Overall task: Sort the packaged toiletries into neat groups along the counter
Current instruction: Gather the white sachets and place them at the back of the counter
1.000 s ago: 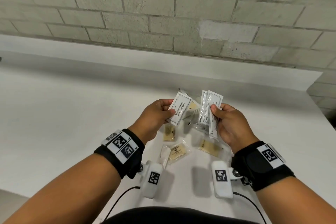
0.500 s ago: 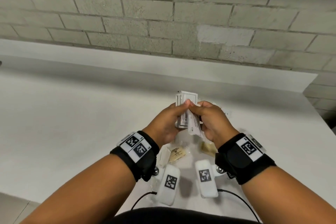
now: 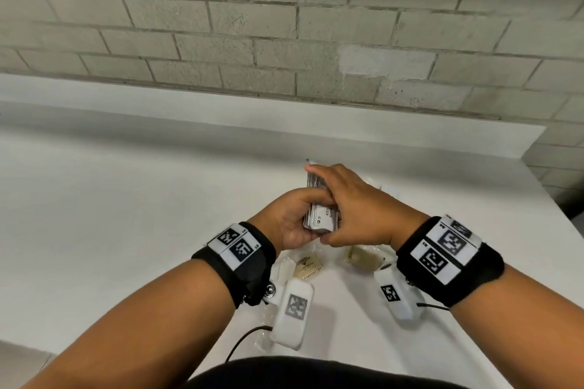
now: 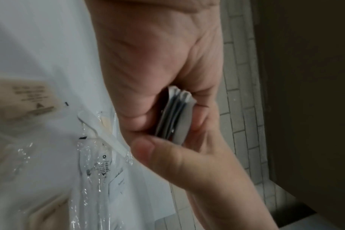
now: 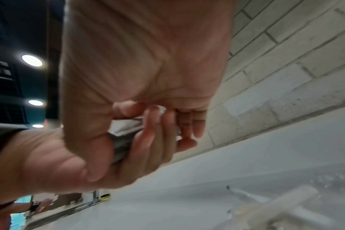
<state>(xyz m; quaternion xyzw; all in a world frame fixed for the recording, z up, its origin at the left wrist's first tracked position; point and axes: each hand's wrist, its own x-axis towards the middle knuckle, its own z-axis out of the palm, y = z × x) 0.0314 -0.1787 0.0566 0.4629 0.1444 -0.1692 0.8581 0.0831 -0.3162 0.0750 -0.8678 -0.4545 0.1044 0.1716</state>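
Note:
A stack of white shampoo sachets [image 3: 320, 220] is held upright above the white counter [image 3: 126, 215], clasped by both hands. My left hand [image 3: 295, 223] grips it from the left, fingers curled round its side. My right hand [image 3: 347, 205] covers its top and right side, thumb under the near end. The left wrist view shows the sachets [image 4: 176, 115] edge-on, squeezed between the two hands. In the right wrist view the sachets [image 5: 124, 140] sit between my right palm and my left fingers [image 5: 154, 137]. Most of the stack is hidden.
Tan packets [image 3: 308, 265] [image 3: 360, 257] lie on the counter under my wrists. A clear-wrapped white item [image 4: 100, 132] and a tan packet [image 4: 28, 99] lie beside them. A grey brick wall [image 3: 284, 41] stands behind. The counter ends at right [image 3: 550, 208].
The hands, each holding its own sachets a second ago, have come together. The sachets are now one stack, and my right hand has slid over its top.

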